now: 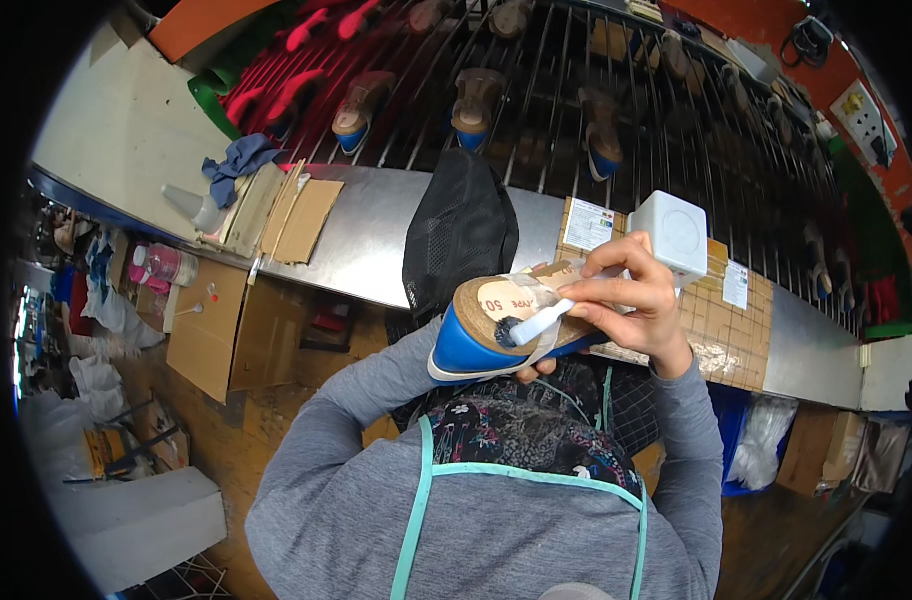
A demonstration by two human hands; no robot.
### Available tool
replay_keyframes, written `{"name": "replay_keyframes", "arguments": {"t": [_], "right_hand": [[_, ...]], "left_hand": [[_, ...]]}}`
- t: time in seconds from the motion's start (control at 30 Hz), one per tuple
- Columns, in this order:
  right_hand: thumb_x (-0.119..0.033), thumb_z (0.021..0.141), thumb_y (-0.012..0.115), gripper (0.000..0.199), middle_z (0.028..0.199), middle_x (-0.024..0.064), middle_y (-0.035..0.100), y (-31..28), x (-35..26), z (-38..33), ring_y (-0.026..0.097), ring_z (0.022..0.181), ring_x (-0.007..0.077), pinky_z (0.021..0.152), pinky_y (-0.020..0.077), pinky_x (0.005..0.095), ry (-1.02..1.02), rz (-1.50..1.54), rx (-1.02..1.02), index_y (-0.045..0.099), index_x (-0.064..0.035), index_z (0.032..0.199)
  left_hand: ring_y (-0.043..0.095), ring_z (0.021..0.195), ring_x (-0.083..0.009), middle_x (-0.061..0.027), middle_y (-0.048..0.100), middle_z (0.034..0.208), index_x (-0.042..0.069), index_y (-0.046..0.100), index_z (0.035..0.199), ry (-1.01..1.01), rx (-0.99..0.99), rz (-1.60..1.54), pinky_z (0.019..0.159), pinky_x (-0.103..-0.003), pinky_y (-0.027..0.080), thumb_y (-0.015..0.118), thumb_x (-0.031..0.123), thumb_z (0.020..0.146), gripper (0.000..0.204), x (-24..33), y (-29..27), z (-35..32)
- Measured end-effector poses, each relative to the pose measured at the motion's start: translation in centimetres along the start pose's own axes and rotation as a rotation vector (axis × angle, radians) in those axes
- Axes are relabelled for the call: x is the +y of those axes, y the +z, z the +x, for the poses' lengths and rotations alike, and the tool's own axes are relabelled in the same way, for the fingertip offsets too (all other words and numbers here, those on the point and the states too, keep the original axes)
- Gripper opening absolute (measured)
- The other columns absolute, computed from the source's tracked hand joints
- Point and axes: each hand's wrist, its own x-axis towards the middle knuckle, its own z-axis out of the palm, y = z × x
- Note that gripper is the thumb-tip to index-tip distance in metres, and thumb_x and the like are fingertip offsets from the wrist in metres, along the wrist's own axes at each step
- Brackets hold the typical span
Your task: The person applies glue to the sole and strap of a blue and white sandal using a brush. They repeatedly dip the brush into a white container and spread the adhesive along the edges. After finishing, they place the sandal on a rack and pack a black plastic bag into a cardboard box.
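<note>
Brush (542,322) sits pinched in the right hand's (633,290) fingertips, with the blue shoe (474,342) between the hands. The left hand (534,371), mostly hidden, curls under and grips the shoe, probably so it won't wobble.

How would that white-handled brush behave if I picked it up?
The brush is probably light: it's slim, and the right hand just pinches it. Its solid-looking handle seems stiff; the dark bristles would likely bend.
</note>
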Motion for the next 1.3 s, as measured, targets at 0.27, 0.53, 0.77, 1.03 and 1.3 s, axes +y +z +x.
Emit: {"name": "replay_keyframes", "arguments": {"t": [0.27,0.53,0.77,1.03,1.3], "right_hand": [[-0.016,0.068,0.078,0.021,0.082,0.0005,0.062,-1.2,-1.3,-1.4,0.052,0.068,0.0124,0.070,0.0289,0.0318,0.198,-0.456,0.203,0.075,-0.0146,0.089],[-0.019,0.070,0.079,0.026,0.081,0.0011,0.061,2.5,-5.3,-3.7,0.050,0.066,0.0115,0.069,0.0240,0.0316,0.132,-0.409,0.265,0.075,-0.0176,0.096],[-0.018,0.074,0.075,0.016,0.087,0.0014,0.057,-1.8,2.1,0.3,0.050,0.065,0.0116,0.071,0.0277,0.0316,0.325,-0.497,0.515,0.074,-0.0114,0.088],[-0.018,0.071,0.077,0.023,0.091,0.0002,0.060,0.2,0.7,-2.0,0.051,0.068,0.0101,0.069,0.0246,0.0330,0.221,-0.829,0.604,0.074,-0.0135,0.093],[-0.021,0.074,0.077,0.012,0.086,0.0004,0.063,-6.5,2.1,-14.2,0.057,0.057,0.0098,0.076,0.0330,0.0299,0.758,-0.193,0.415,0.075,-0.0120,0.081]], "left_hand": [[0.055,0.103,-0.0406,-0.0261,0.045,0.130,0.008,0.029,0.145,-0.249,-0.450,-0.178,0.083,-0.051,0.050,0.038,0.063,0.093,0.077,2.7,-1.0,3.3],[0.052,0.121,-0.0221,-0.0152,0.046,0.138,0.005,0.031,0.144,0.550,0.138,0.738,0.100,-0.036,0.046,0.042,0.071,0.086,0.089,6.4,1.1,2.8],[0.054,0.119,-0.0241,-0.0166,0.047,0.137,0.002,0.030,0.143,0.463,0.185,0.993,0.099,-0.035,0.046,0.052,0.077,0.075,0.104,7.3,1.4,3.4],[0.065,0.092,-0.0333,-0.0252,0.053,0.124,0.001,0.031,0.141,0.582,0.204,0.802,0.072,-0.045,0.058,0.057,0.078,0.070,0.108,7.3,-0.7,5.1],[0.062,0.078,-0.0370,-0.0283,0.053,0.117,0.006,0.033,0.142,0.479,-0.028,0.439,0.061,-0.045,0.055,0.043,0.079,0.078,0.098,7.0,-0.7,5.8]]}}
